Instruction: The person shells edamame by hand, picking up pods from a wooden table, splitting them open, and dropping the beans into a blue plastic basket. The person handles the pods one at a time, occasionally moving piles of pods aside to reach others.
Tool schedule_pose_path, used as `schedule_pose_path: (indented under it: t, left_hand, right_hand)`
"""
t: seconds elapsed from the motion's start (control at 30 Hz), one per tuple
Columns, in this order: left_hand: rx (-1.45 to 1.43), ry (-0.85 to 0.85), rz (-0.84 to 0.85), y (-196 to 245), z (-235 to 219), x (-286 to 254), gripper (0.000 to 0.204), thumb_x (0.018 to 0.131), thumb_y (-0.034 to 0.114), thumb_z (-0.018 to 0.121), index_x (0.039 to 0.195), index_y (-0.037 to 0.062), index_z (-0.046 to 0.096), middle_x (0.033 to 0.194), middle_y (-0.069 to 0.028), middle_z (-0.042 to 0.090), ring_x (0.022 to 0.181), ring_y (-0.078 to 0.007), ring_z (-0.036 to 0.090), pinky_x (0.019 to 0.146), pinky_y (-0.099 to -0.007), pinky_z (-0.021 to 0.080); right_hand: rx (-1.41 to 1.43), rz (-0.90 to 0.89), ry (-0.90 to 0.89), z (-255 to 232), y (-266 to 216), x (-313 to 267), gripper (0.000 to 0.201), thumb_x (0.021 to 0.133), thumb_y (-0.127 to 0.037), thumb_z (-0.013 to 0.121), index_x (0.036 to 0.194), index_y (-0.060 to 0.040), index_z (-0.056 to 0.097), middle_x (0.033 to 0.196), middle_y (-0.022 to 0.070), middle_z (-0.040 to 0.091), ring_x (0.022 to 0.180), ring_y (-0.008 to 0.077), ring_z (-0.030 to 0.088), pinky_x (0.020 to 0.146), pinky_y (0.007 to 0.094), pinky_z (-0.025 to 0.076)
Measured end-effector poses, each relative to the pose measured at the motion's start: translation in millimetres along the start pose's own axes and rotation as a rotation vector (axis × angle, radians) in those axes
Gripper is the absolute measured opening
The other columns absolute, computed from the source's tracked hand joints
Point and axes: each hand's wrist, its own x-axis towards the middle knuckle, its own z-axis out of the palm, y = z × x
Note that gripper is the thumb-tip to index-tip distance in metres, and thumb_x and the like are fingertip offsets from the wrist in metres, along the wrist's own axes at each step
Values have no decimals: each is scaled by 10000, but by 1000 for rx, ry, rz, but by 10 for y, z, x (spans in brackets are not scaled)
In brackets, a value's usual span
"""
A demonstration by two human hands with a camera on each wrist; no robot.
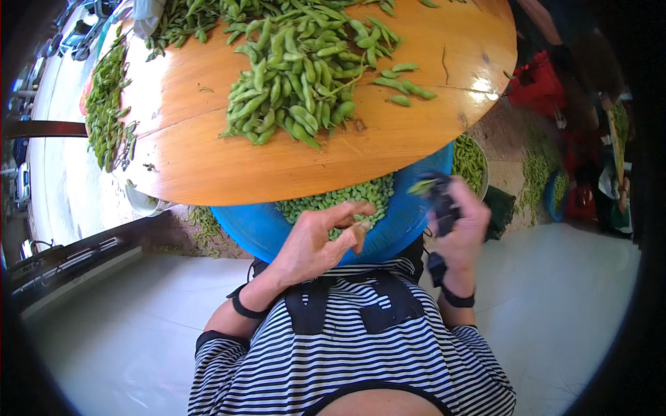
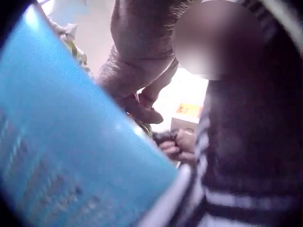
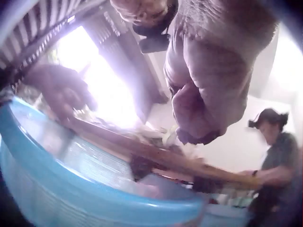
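Observation:
My left hand (image 1: pixel 316 243) hovers over the blue basin (image 1: pixel 263 225), its fingers loosely bent. Shelled green beans (image 1: pixel 326 200) lie in that basin, partly hidden by the hand and the table edge. To the right of it, above the basin's rim, my right hand (image 1: pixel 463 225) pinches a green bean pod (image 1: pixel 420 186). A black covering (image 1: pixel 442 201) shows around this hand's thumb and fingers, blurred. On the wooden table (image 1: pixel 187 163) ahead lies a large heap of bean pods (image 1: pixel 298 83). The right wrist view shows the right hand's bent fingers (image 3: pixel 199 111) from below.
Loose pods (image 1: pixel 402 86) lie right of the heap, and more pods (image 1: pixel 107 104) line the table's left edge. A bowl of pods (image 1: pixel 470 163) stands right of the basin. Red crates (image 1: pixel 538 87) are at the far right. Another person (image 3: pixel 274 161) is at the table.

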Motion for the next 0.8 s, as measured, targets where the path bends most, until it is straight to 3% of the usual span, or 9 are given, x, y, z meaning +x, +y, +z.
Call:
schedule_pose_path:
  t: [0.07,0.13,0.17,0.23,0.37,0.43,0.67,0.77,0.8]
  left_hand:
    - [21,101,59,102,-125,-51,219,919,48,589,1112,-38,645,754,-75,632,677,-165,620,703,-297,500]
    - [619,489,386,189,-322,-14,247,854,-21,610,1096,1,657,821,-101,617,686,-253,636,679,-347,524]
    - [622,496,389,210,-412,42,247,854,-21,610,1096,1,657,821,-101,617,686,-253,636,679,-347,524]
    - [811,675,482,258,-582,181,258,818,-64,648,1064,10,678,936,-133,617,855,-283,642,719,-322,525]
    - [1055,611,527,273,-727,272,278,793,-80,632,1050,14,676,1007,-137,597,948,-294,624,740,-350,535]
    - [1153,528,518,268,-743,278,395,691,-59,619,1064,56,678,1073,-117,576,989,-280,589,756,-378,546]
    - [1155,490,578,178,-714,212,366,693,-38,633,1040,65,681,1049,-111,587,960,-291,600,745,-366,549]
    - [1002,611,612,218,-605,170,257,795,-117,626,1016,6,668,986,-125,623,865,-238,643,720,-309,546]
    - [602,511,458,204,-554,137,230,813,-124,621,1010,-15,662,961,-112,627,831,-203,643,702,-290,542]
  right_hand:
    - [-295,-63,186,-354,148,48,133,734,73,560,850,17,532,706,106,447,627,231,469,593,318,396]
    - [-559,21,335,-552,197,90,193,730,102,518,902,18,545,724,134,505,649,257,505,622,331,427]
    - [-555,13,336,-604,233,97,193,730,102,518,902,18,545,724,134,505,649,257,505,622,331,427]
    - [-517,97,400,-661,293,96,249,754,115,504,971,15,573,751,172,550,655,297,522,645,352,452]
    - [-617,161,299,-643,299,53,272,800,96,534,1048,7,604,784,205,586,667,316,550,656,353,470]
    - [-578,39,322,-527,263,73,298,828,69,574,1115,-2,616,802,210,594,660,305,550,658,349,477]
    - [-416,-107,262,-380,158,118,265,808,58,618,1070,12,627,768,176,581,637,231,560,638,317,471]
    - [-181,-60,25,-174,-34,71,266,793,28,636,1058,6,635,756,125,592,660,181,580,631,274,461]
    - [-28,-75,-91,-67,-62,44,269,787,17,641,1056,4,637,742,106,583,657,166,570,623,267,454]
